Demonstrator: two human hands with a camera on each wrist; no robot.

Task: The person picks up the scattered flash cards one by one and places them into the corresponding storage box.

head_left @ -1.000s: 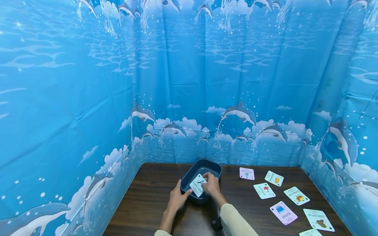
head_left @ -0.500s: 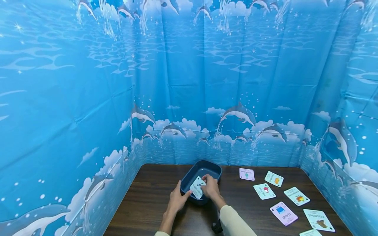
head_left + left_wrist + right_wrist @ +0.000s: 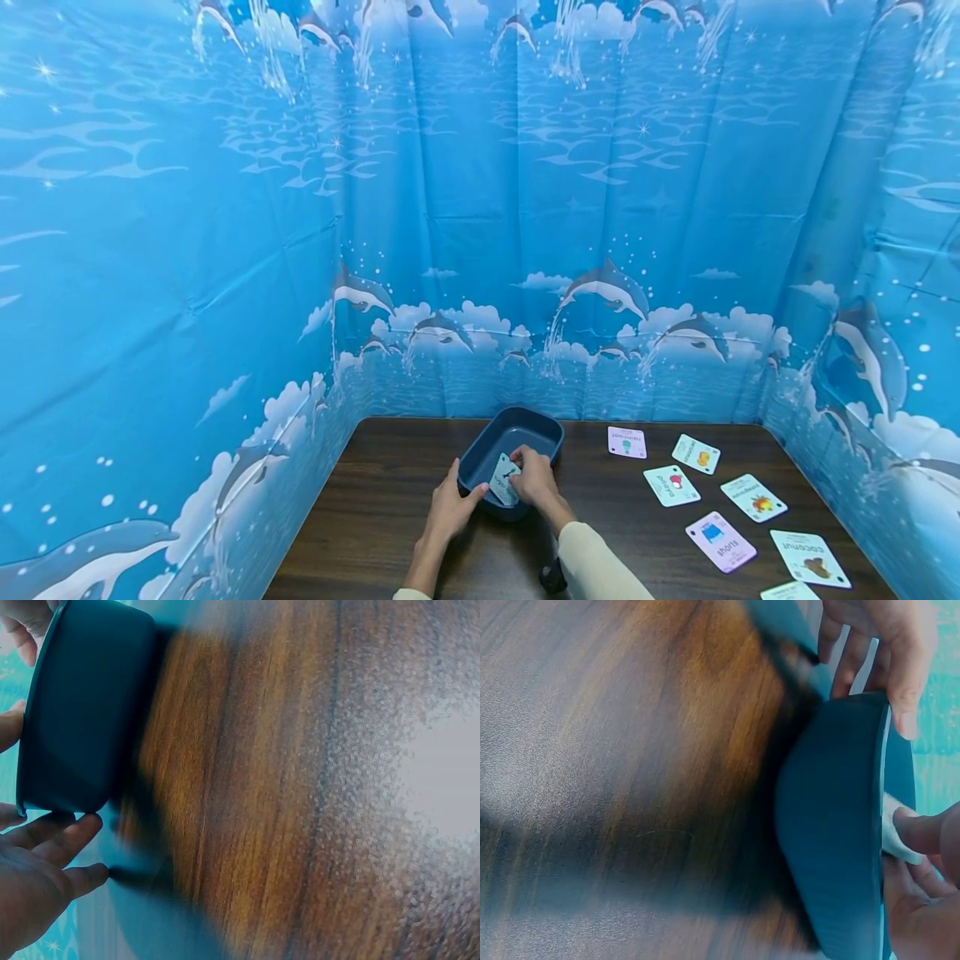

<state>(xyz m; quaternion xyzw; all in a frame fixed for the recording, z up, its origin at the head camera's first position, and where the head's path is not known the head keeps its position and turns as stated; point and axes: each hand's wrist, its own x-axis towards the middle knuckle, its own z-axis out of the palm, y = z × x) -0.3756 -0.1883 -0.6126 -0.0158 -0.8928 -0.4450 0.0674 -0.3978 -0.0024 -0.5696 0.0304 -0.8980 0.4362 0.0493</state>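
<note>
A dark blue plastic bin (image 3: 519, 435) sits on the table, angled away to the right. My left hand (image 3: 447, 506) grips its near left corner; in the right wrist view that thumb hooks over the rim while the other fingers lie along the outer wall. Between thumb and fingers, my right hand (image 3: 537, 477) pinches a pale green "sugar cane" picture card (image 3: 502, 485) inside the near end of the bin. The card stands tilted, and its right side is hidden behind the fingers. In the right wrist view, the card's edge (image 3: 894, 829) shows just past the rim.
Several picture cards lie spread over the right of the dark wood table (image 3: 390, 475): raincoat (image 3: 627, 442), pitaya (image 3: 671, 486), shorts (image 3: 721, 542), coconut (image 3: 810, 560) and others. A black object (image 3: 552, 575) is beside my right sleeve. Dolphin-print curtains enclose the table.
My right hand has tipped the sugar cane card, so its face looks narrower and it sits slightly farther right in the bin. My left hand and the bin stay in place.
</note>
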